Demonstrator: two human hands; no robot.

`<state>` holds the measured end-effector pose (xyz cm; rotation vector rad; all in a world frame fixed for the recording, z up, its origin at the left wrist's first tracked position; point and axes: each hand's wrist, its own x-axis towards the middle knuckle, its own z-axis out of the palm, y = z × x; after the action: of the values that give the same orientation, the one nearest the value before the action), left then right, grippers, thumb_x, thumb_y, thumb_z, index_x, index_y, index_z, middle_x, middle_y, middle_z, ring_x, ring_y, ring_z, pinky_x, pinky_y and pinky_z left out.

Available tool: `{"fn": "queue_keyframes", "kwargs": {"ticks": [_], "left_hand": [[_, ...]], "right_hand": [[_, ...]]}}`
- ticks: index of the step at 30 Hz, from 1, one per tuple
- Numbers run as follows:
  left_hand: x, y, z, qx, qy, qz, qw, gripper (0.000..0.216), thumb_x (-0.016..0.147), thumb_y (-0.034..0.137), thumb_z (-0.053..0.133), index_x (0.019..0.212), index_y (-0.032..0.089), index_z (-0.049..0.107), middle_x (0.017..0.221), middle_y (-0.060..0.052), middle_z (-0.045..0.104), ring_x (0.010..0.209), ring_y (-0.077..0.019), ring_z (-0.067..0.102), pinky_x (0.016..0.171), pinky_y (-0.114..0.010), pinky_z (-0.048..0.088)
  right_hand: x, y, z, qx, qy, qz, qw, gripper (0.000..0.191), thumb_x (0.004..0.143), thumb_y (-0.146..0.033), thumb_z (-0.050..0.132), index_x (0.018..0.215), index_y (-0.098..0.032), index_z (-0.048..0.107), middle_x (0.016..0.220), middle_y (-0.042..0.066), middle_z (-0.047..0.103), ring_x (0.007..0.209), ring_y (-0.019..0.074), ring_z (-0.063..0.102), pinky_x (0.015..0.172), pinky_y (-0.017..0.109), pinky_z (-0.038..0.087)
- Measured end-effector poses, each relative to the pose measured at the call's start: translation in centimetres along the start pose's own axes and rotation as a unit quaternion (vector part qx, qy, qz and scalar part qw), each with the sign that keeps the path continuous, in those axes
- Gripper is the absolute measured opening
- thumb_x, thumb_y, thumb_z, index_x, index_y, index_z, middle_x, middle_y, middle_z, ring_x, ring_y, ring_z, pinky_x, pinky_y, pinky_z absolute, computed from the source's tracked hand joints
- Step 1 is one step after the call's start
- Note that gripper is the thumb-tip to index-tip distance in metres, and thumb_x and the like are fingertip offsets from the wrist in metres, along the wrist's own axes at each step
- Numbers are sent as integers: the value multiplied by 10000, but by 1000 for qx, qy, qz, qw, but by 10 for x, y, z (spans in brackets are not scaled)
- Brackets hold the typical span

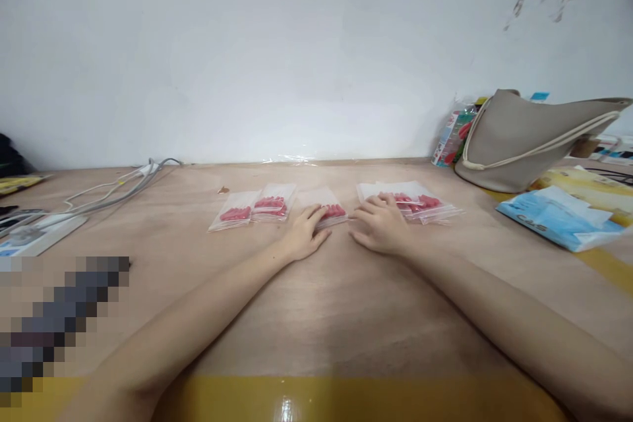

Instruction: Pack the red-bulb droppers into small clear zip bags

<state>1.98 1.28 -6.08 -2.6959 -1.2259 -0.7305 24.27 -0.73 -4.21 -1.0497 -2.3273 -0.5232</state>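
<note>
Several small clear plastic bags holding red pieces lie in a row on the wooden table (316, 303). My left hand (304, 235) rests flat with fingers stretched onto the middle bag (329, 204). My right hand (378, 224) lies flat, fingers apart, on the near edge of a stack of bags (420, 204) to the right. Two more bags, the far-left bag (235, 211) and its neighbour (271, 201), sit untouched left of my left hand. Neither hand grips anything.
A beige bag with rope handles (524, 138) stands at the back right, with a colourful packet (452, 135) behind it. A blue tissue pack (558, 217) lies at right. Grey cables (119, 188) and a white power strip (39, 234) sit at left. Yellow tape (297, 399) lines the front edge.
</note>
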Motion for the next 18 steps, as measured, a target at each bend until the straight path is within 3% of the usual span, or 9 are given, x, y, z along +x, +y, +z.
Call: {"fn": "queue_keyframes", "kwargs": {"ticks": [3,8,18], "left_hand": [[-8,-12,-6,-80,-4,28,996,346,871,286,477,1193,171,528,1202,-94,565,1102,-210,532,954,-366,431],[-12,-24,-11,-100,-13,47,994,298,888,240,442,1146,179,576,1206,-80,571,1113,-197,533,961,-374,432],[-14,-28,-12,-123,-16,52,991,240,874,209,452,1028,195,635,1205,-74,574,1086,-186,559,931,-349,458]], "right_hand": [[8,-3,12,-43,-17,-63,997,168,782,-196,503,899,-197,622,838,60,644,849,204,491,820,397,229],[13,7,23,-65,14,-100,993,176,787,-121,469,802,-188,631,741,54,634,799,189,482,833,401,237],[10,9,36,-55,53,-64,995,211,855,-207,464,762,-210,654,697,28,646,750,161,484,821,378,240]]}}
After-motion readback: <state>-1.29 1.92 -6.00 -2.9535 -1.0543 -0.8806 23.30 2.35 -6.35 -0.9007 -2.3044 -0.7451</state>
